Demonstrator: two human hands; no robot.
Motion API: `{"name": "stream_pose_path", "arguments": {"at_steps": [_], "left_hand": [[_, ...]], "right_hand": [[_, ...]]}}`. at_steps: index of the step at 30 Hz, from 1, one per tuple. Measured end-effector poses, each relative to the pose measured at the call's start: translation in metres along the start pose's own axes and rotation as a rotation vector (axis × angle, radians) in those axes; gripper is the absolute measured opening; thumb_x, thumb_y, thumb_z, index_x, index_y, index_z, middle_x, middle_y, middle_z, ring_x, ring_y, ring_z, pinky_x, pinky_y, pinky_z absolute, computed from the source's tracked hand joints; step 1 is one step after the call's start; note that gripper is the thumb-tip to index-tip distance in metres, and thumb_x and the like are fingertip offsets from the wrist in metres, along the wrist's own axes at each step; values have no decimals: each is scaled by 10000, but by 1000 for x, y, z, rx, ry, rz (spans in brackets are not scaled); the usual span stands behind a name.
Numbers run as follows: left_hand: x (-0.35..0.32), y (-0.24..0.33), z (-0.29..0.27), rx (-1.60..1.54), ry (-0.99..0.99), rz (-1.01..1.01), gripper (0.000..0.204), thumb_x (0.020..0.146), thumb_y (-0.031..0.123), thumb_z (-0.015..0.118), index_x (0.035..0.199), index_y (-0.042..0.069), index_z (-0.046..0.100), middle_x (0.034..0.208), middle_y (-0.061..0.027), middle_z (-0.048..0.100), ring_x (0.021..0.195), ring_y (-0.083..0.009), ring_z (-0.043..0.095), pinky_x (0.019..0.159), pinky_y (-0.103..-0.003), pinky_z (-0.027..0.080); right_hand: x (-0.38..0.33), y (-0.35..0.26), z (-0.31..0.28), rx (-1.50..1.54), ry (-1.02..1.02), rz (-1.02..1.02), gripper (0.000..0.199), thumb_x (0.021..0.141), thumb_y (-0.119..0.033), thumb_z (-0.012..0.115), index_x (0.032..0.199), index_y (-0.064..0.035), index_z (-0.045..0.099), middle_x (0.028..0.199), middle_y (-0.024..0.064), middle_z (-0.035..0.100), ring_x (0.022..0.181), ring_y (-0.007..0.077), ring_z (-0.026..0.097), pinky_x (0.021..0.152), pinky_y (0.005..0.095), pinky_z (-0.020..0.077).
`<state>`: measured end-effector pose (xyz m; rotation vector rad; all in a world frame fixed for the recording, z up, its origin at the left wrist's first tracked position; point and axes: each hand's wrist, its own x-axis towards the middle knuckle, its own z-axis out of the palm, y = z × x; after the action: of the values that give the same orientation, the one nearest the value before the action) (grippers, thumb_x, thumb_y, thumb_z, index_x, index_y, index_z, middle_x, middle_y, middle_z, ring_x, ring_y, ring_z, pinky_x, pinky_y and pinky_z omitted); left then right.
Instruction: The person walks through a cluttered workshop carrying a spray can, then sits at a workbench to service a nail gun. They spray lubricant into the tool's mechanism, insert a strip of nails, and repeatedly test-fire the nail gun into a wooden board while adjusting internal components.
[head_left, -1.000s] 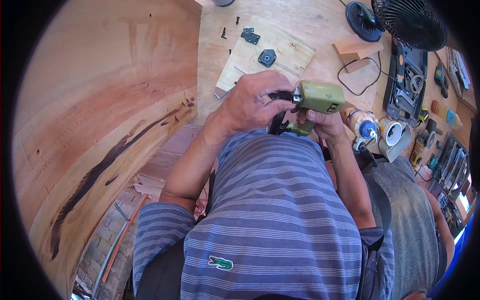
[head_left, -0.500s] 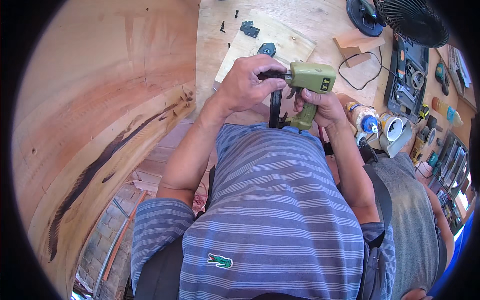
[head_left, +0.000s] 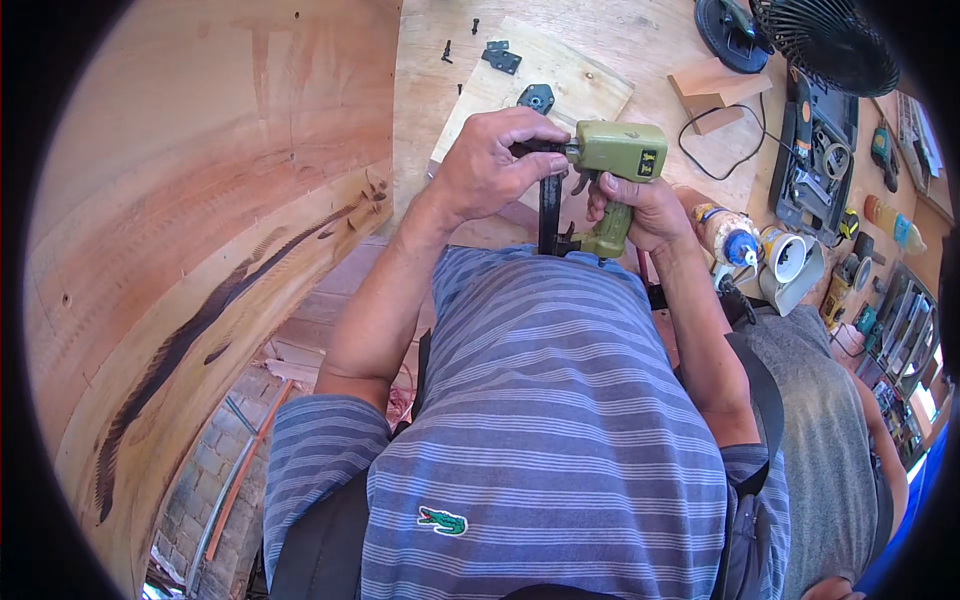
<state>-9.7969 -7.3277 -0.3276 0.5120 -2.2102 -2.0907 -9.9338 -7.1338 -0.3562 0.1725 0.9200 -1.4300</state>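
A green nail gun (head_left: 618,160) with a black magazine hangs in front of my chest, above a small plywood board (head_left: 545,85). My right hand (head_left: 640,205) is wrapped around its green handle. My left hand (head_left: 495,160) grips the black nose of the tool, fingers closed over it. On the board lie a black hinge plate (head_left: 536,97) and, farther back, another dark hinge (head_left: 500,57) with loose black screws (head_left: 447,47) beside it.
A big curved wooden slab (head_left: 200,220) fills the left. To the right on the bench: a glue bottle (head_left: 725,235), a white cup (head_left: 785,255), a wood block (head_left: 715,85), a black cable, a tool case (head_left: 822,160), a black fan (head_left: 825,40).
Both hands have lifted the nail gun a little away from my chest and over the board. My left hand has shifted from the tool's side onto its nose.
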Motion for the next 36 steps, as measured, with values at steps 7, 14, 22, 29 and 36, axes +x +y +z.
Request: {"name": "stream_pose_path", "arguments": {"at_steps": [7,14,22,29,36], "left_hand": [[-6,-9,-1,-140,28,-80,241,850,-4,703,1083,-46,659,1037,-85,665,942,-119,637,829,-243,524],[-8,-17,6,-188,56,-141,272,861,18,702,1116,-26,617,1010,-65,651,921,-101,631,822,-243,529],[-6,-36,8,-156,65,-131,260,864,35,706,1105,-30,633,991,-59,662,909,-100,634,820,-248,531],[-5,-36,5,-153,52,-154,250,869,48,705,1099,-34,655,978,-69,678,899,-104,639,818,-250,531],[-5,-36,5,-149,52,-145,240,870,43,696,1094,-37,659,972,-66,681,898,-104,637,821,-249,527]], "right_hand": [[-3,3,0,197,-147,-25,546,954,-470,529,1238,-4,564,947,163,630,770,229,636,646,373,551],[11,6,-7,216,-78,12,688,985,-608,332,1274,-24,553,951,173,636,736,246,624,622,382,551],[24,12,-21,211,-130,51,647,998,-566,331,1255,-19,562,880,161,639,686,243,623,588,376,554],[26,13,-22,224,-116,83,634,1009,-547,311,1241,-15,565,865,158,640,673,244,621,575,378,552],[26,12,-19,230,-108,65,616,1005,-536,333,1243,-18,564,890,146,638,680,235,609,570,372,549]]}}
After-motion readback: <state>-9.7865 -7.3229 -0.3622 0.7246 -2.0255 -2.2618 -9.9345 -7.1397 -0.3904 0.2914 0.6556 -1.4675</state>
